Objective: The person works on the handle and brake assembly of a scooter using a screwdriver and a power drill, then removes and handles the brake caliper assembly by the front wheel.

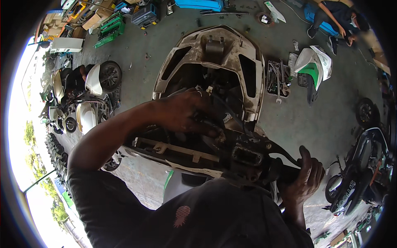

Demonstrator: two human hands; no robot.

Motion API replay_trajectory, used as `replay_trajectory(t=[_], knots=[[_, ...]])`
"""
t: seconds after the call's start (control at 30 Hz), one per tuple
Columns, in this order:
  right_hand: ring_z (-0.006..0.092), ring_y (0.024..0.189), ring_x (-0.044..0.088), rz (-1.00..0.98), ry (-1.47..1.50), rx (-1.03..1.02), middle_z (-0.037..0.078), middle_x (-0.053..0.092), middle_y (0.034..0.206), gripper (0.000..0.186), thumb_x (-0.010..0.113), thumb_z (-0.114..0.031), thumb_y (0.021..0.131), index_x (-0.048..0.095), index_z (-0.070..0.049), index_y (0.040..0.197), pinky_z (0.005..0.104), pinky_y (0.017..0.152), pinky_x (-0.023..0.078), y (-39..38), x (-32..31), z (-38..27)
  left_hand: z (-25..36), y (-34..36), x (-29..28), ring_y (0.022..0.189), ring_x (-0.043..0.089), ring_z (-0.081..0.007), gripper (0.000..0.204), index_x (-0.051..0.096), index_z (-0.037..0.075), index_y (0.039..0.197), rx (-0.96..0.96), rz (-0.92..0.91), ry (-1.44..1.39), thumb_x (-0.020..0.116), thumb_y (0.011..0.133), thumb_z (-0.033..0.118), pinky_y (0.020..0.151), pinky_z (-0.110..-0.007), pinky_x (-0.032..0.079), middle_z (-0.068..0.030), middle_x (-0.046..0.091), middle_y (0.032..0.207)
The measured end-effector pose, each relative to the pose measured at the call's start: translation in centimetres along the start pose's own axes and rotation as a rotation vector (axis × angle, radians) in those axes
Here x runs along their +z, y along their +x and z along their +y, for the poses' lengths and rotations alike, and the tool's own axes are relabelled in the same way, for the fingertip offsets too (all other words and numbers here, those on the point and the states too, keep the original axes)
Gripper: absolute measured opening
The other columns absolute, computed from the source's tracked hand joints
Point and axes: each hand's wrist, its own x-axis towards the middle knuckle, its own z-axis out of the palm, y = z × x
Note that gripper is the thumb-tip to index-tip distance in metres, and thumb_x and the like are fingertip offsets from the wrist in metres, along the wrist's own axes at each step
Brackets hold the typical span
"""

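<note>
My left hand (186,112) reaches over the front of a partly stripped scooter, its fingers bent among dark parts; what they grip is hidden. A small pale connector (209,89) sits beside its knuckles. My right hand (305,180) is wrapped round the black handlebar grip (285,173), one finger raised by the tip of the brake lever (285,153). Between the hands, a rectangular brake fluid reservoir (247,156) stands without its lid. Beyond the left hand lies the dirty white front body panel (213,45), with two dark openings at its sides.
On the floor to the right lie a tray of wrenches (278,78) and a white-and-green panel (314,66). Parked scooters stand left (89,118) and a black one right (355,165). A person (337,20) crouches at far right. A green toolbox (110,31) is at far left.
</note>
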Motion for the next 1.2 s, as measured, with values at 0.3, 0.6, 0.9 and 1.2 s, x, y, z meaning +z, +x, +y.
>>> replay_trajectory(t=[0.3, 0.6, 0.9, 1.2], knots=[[0.0264, 0.087, 0.058, 0.009, -0.016, 0.008, 0.008, 0.06, 0.088, 0.063, 0.064, -0.05, 0.077, 0.051, -0.007, 0.121, 0.0419, 0.079, 0.042, 0.5, -0.3, -0.4, -0.4, 0.1, 0.5, 0.091, 0.061, -0.0278, 0.031, 0.066, 0.006, 0.104, 0.065, 0.044, -0.025, 0.069, 0.077, 0.022, 0.08, -0.039, 0.047, -0.0123, 0.065, 0.096], [0.0251, 0.079, 0.055, 0.057, 0.005, -0.033, 0.007, 0.054, 0.084, 0.064, 0.059, -0.058, 0.076, 0.053, -0.009, 0.118, 0.0422, 0.076, 0.041, 0.0, 0.5, 0.1, 0.2, -0.1, 0.0, 0.093, 0.06, -0.0271, 0.031, 0.065, 0.009, 0.105, 0.008, 0.022, 0.173, 0.069, 0.078, 0.024, 0.082, -0.037, 0.047, -0.0112, 0.064, 0.099], [0.0289, 0.09, 0.054, 0.095, 0.03, -0.088, 0.01, 0.054, 0.093, 0.064, 0.073, -0.026, 0.066, 0.048, -0.008, 0.122, 0.0423, 0.079, 0.041, 0.6, 0.3, 0.8, 8.7, -8.1, -0.2, 0.09, 0.06, -0.0265, 0.03, 0.063, 0.005, 0.103, 0.028, 0.781, 0.622, 0.07, 0.075, 0.015, 0.081, -0.038, 0.047, -0.0125, 0.063, 0.096], [0.0325, 0.103, 0.051, 0.08, 0.029, -0.277, 0.015, 0.053, 0.108, 0.085, 0.073, -0.015, 0.059, 0.036, -0.013, 0.135, 0.0424, 0.09, 0.039, 1.8, 0.1, 1.4, 7.2, -14.3, 20.7, 0.079, 0.062, -0.0231, 0.023, 0.062, 0.001, 0.091, -0.162, 1.385, 0.269, 0.064, 0.069, -0.004, 0.071, -0.032, 0.048, -0.0106, 0.065, 0.085]])
